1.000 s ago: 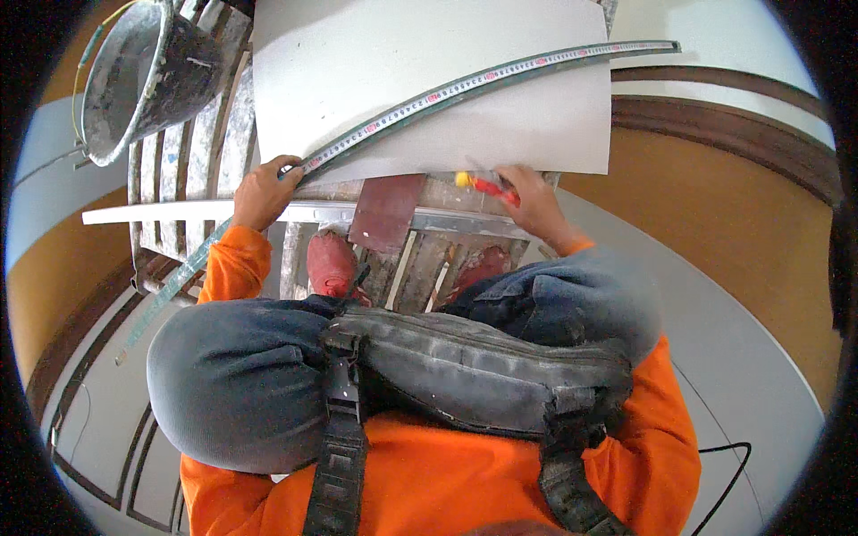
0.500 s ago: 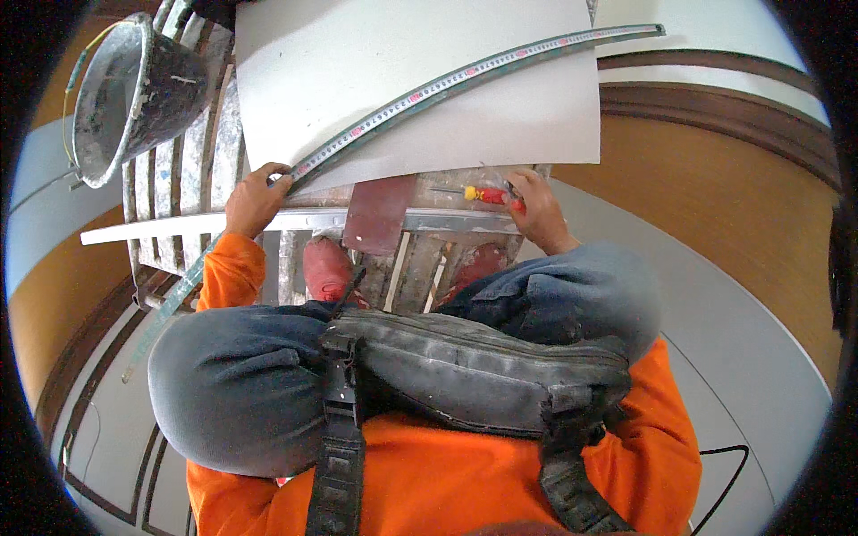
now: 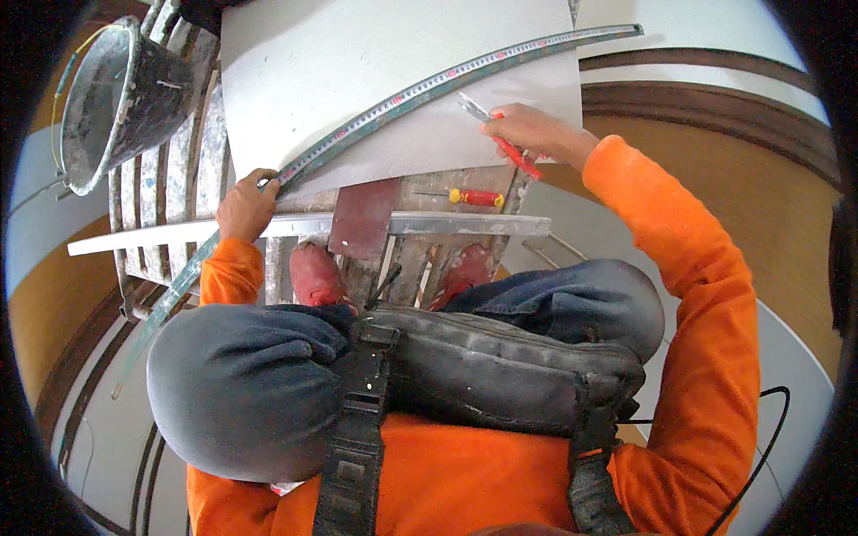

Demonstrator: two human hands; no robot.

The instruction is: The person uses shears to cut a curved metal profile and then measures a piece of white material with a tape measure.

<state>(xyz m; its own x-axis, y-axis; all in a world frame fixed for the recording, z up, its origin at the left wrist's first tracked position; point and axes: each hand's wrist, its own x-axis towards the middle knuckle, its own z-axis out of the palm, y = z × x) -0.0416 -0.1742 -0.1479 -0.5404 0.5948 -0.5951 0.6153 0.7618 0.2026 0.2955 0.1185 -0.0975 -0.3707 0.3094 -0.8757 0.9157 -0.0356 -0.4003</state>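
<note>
My left hand [image 3: 246, 205] is closed around a long narrow green metal strip [image 3: 174, 295] at the edge of a white board [image 3: 304, 71]. A measuring tape [image 3: 420, 89], pulled out along the strip, runs from that hand toward the far right. Over the board's near right part, my right hand [image 3: 529, 134] grips red-handled snips [image 3: 514, 154]. Their silver jaws point to the far left, just short of the strip and apart from it. Below, a red-and-yellow screwdriver [image 3: 478, 197] lies on the paint-splashed slatted platform [image 3: 447, 183].
A pale metal profile [image 3: 438, 223] lies crosswise in front of my feet, with a brown-red sheet [image 3: 362, 219] by it. A dirty black bucket [image 3: 134, 107] is tipped at the far left. My red shoes [image 3: 317, 275] rest on the slats. A black waist bag [image 3: 483, 366] sits across my lap.
My right hand has lifted away from beside the screwdriver and moved up over the board with the snips. My left hand keeps its grip on the strip.
</note>
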